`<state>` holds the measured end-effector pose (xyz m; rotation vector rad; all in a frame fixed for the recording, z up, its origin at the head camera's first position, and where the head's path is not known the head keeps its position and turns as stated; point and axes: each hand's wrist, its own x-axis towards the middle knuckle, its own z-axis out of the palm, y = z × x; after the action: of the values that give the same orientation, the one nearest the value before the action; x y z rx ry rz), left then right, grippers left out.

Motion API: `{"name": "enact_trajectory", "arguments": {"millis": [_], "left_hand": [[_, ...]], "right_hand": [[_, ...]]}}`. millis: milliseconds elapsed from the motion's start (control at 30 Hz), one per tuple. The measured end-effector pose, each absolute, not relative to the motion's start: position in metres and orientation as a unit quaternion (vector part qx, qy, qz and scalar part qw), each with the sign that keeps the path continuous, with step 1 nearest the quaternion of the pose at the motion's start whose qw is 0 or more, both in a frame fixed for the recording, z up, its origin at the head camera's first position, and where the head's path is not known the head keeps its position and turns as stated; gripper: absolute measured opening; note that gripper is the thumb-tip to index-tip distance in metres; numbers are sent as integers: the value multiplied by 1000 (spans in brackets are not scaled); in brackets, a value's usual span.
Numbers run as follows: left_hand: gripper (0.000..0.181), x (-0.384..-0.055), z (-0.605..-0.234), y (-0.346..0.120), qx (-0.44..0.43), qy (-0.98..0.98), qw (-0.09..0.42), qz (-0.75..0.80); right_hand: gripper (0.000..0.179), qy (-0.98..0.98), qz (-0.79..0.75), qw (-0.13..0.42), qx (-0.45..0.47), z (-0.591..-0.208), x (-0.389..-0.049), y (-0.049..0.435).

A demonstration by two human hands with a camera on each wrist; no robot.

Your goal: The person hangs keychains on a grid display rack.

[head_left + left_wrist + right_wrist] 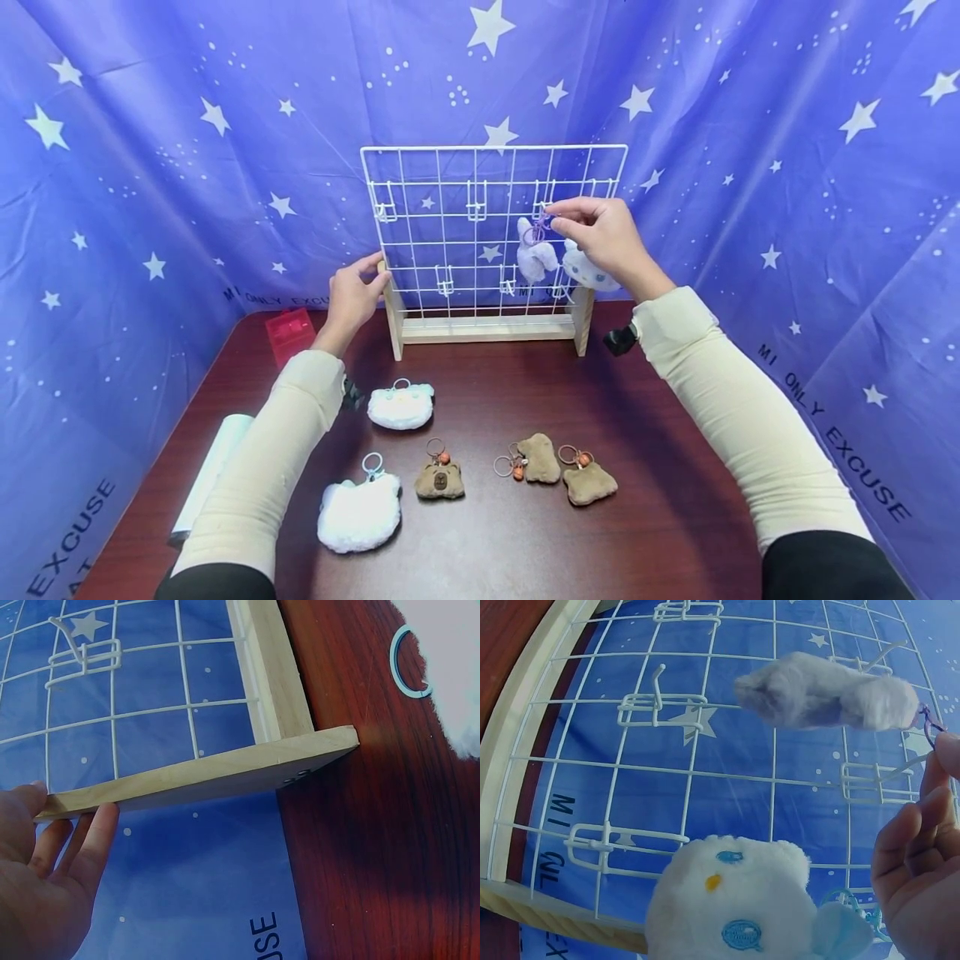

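At the upper right of a white wire grid rack, my right hand pinches the purple ring of a lavender plush keychain. In the right wrist view the lavender plush dangles in front of the grid, its ring near a hook. Whether the ring is on that hook I cannot tell. A white plush keychain with blue eyes hangs at the rack's right, partly behind my right hand. My left hand grips the rack's left wooden upright between thumb and fingers.
On the table lie two white plush keychains and brown ones. Left of them are a red box and a white cylinder. Several wire hooks sit on the grid; a starry curtain stands behind.
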<state>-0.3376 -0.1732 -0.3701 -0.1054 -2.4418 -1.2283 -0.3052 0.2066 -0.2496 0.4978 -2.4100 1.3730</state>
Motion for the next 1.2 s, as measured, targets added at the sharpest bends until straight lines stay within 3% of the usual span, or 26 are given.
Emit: {"name": "enact_trajectory", "arguments": {"millis": [733, 1200], "left_hand": [[42, -336, -369, -173, -46, -865, 202, -458], [41, -336, -369, -173, -44, -867, 202, -453]], "right_hand": [[23, -863, 459, 176, 116, -251, -313, 202], [22, -860, 453, 192, 135, -255, -315, 204]]}}
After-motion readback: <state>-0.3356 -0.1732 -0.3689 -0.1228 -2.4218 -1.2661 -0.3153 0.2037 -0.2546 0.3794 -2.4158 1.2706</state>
